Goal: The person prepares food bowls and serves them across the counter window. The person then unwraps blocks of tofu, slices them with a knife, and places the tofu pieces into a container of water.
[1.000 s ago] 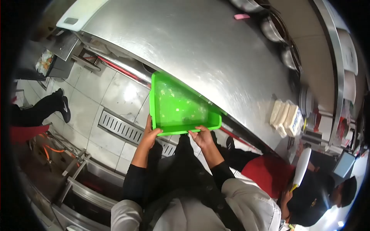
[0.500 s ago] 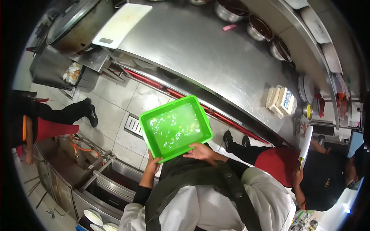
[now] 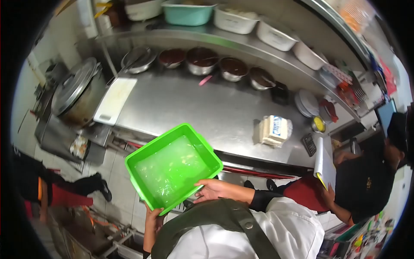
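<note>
A bright green rectangular plastic tub is held up in front of my body, tilted in view. Cloudy liquid with small pale bits and light glints covers its bottom. My left hand grips its near corner, the thumb along the outside and the other fingers partly hidden beneath. At the near right side, my right hand holds the rim, its fingertips against the edge. The tub's far corner overlaps the front edge of the steel counter in view.
A white cutting board, wrapped white blocks and several steel bowls stand on the counter. A large lidded pot is at left. One co-worker holds papers at right; another person is at left.
My view has tilted up and shows more of the counter and shelf. The tub appears further left, near the counter edge, and both hands still hold it.
</note>
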The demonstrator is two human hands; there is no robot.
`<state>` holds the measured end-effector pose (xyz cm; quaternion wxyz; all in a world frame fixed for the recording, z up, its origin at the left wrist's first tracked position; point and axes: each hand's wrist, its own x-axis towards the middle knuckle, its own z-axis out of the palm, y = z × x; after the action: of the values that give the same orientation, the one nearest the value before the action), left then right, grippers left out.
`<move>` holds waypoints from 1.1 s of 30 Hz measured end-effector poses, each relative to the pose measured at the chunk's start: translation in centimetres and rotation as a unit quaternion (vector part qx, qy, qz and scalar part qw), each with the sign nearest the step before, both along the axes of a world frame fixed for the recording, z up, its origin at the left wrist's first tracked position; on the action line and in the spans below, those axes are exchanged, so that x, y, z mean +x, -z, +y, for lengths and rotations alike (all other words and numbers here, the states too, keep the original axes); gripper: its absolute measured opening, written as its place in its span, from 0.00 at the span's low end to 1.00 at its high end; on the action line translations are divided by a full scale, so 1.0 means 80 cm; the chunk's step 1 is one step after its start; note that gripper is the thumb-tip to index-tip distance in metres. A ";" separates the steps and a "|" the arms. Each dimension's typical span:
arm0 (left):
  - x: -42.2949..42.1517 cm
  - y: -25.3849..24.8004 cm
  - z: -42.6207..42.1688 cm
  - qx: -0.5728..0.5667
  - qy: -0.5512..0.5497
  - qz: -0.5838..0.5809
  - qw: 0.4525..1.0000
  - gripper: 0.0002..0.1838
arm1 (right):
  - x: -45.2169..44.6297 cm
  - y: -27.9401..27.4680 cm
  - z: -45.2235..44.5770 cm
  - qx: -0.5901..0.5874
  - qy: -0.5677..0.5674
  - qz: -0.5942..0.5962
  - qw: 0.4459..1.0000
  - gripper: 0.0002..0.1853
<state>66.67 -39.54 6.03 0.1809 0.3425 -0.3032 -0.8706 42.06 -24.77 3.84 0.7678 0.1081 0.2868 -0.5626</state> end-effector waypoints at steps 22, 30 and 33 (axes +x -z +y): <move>-0.432 0.198 -0.064 -0.170 0.022 -0.259 0.951 0.25 | -0.386 -0.032 0.232 0.089 0.141 0.595 0.786 0.05; -0.518 0.235 -0.168 -0.512 0.068 -0.305 0.800 0.44 | -0.482 0.074 0.316 0.521 0.226 0.747 0.346 0.16; -0.539 0.192 -0.189 -0.591 0.103 -0.246 0.761 0.48 | -0.477 0.054 0.284 0.496 0.280 0.746 0.347 0.16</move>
<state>23.53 -54.69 -9.34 0.1758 0.3365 -0.8254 -0.4177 3.89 -2.07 -0.48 -0.1586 0.0789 0.9206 -0.3481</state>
